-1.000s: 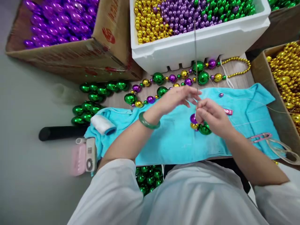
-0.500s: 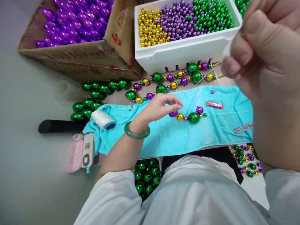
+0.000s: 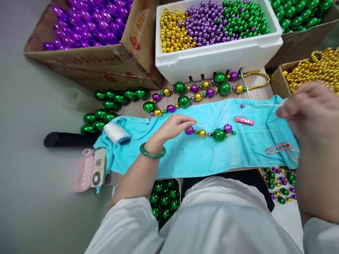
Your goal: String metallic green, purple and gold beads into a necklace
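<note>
Head view: white spool (image 3: 115, 132) and snips (image 3: 278, 148) flank the strung beads (image 3: 217, 134).

Spool (image 3: 116, 133) lies left of beads (image 3: 218, 134) on towel (image 3: 182, 158)

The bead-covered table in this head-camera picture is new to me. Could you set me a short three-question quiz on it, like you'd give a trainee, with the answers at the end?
1. Multiple choice: In the white foam box, which colour of bead lies between the gold beads and the green beads?
A. red
B. purple
C. silver

2. True or false: The white spool stands upright on the blue towel.

3. Fill the gap: The largest bead on the short bead string beside the left hand is ____ in colour.

Key:
1. B, purple.
2. False; it lies on its side.
3. Green.
</note>
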`<state>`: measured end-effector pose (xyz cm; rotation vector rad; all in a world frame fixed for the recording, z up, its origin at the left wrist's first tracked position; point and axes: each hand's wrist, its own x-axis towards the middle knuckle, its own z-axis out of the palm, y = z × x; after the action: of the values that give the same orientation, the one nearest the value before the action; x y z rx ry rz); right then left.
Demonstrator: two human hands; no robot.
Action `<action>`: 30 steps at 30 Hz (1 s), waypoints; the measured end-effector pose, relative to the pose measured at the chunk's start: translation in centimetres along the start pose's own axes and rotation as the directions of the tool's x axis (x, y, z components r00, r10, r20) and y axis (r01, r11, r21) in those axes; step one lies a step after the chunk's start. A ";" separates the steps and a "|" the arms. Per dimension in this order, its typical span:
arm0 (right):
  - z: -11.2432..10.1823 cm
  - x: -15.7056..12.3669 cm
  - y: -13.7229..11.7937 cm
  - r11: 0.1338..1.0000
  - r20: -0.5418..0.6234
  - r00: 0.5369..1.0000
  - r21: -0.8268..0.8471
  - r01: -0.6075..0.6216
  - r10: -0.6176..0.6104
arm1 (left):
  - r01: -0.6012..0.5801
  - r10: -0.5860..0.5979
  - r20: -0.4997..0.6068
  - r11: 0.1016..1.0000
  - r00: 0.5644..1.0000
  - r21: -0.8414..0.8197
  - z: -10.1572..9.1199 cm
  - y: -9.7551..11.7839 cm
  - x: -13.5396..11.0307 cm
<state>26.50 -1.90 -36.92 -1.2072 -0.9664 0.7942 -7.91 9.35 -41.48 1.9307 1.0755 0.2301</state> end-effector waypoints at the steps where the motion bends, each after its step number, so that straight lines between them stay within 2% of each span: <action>1: 0.5 -0.5 1.9 0.994 0.104 0.989 -0.011 -0.106 0.106 | 0.013 -0.014 0.010 1.000 1.000 0.019 0.2 -0.3 0.2; 3: 1.3 -1.4 5.8 0.963 0.228 0.937 -0.113 -0.244 0.264 | 0.037 -0.037 0.022 0.999 0.999 0.031 0.6 -0.9 0.4; 6: 1.5 -2.3 10.2 0.927 0.327 0.868 -0.174 -0.334 0.374 | 0.069 -0.069 -0.009 0.998 0.998 -0.002 0.5 -1.9 0.6; 9: 0.8 -2.4 12.0 0.909 0.375 0.828 -0.178 -0.378 0.418 | 0.073 -0.068 -0.068 0.995 0.995 0.074 0.1 -2.3 0.3; 11: 0.5 -2.3 12.3 0.905 0.389 0.817 -0.191 -0.380 0.425 | 0.020 0.034 -0.209 0.967 0.977 0.253 0.9 -1.9 -0.3; 13: 0.5 -2.2 12.3 0.899 0.412 0.799 -0.220 -0.379 0.438 | -0.072 0.241 -0.324 0.886 0.915 0.458 3.2 -0.9 -1.1; 14: 0.6 -2.1 12.3 0.892 0.426 0.784 -0.240 -0.384 0.452 | -0.141 0.353 -0.315 0.832 0.881 0.537 4.8 -0.3 -1.5; 15: 0.8 -2.1 12.3 0.882 0.438 0.766 -0.261 -0.393 0.471 | -0.241 0.444 -0.233 0.776 0.865 0.583 6.6 0.3 -1.8; 16: 1.0 -2.0 12.3 0.870 0.448 0.747 -0.281 -0.404 0.492 | -0.368 0.516 -0.095 0.716 0.851 0.594 8.5 0.8 -2.0; 17: 1.2 -2.0 12.1 0.859 0.455 0.729 -0.297 -0.417 0.511 | -0.456 0.547 0.027 0.668 0.837 0.589 10.3 1.3 -2.1; 18: 1.4 -1.9 11.9 0.850 0.460 0.715 -0.307 -0.429 0.527 | -0.475 0.538 0.084 0.649 0.839 0.594 12.0 1.6 -2.0; 20: 1.7 -1.5 11.0 0.846 0.473 0.701 -0.296 -0.444 0.533 | -0.414 0.469 0.080 0.671 0.880 0.615 14.3 1.7 -1.4; 22: 1.9 -1.0 9.7 0.862 0.481 0.716 -0.258 -0.435 0.506 | -0.280 0.365 -0.008 0.727 0.931 0.628 15.2 1.6 -0.4; 24: 2.0 -0.3 8.1 0.884 0.474 0.747 -0.237 -0.402 0.466 | -0.181 0.293 -0.085 0.769 0.952 0.613 15.0 1.5 0.7; 27: 2.2 0.5 5.9 0.904 0.455 0.782 -0.235 -0.356 0.426 | -0.160 0.292 -0.151 0.809 0.944 0.566 14.0 1.6 2.0; 30: 2.3 0.9 4.3 0.921 0.451 0.803 -0.207 -0.330 0.389 | -0.190 0.307 -0.150 0.835 0.940 0.517 13.4 1.8 3.1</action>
<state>24.77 0.61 -40.85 -1.3467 -1.2192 1.4126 2.11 3.11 -48.72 2.5706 1.0994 0.3534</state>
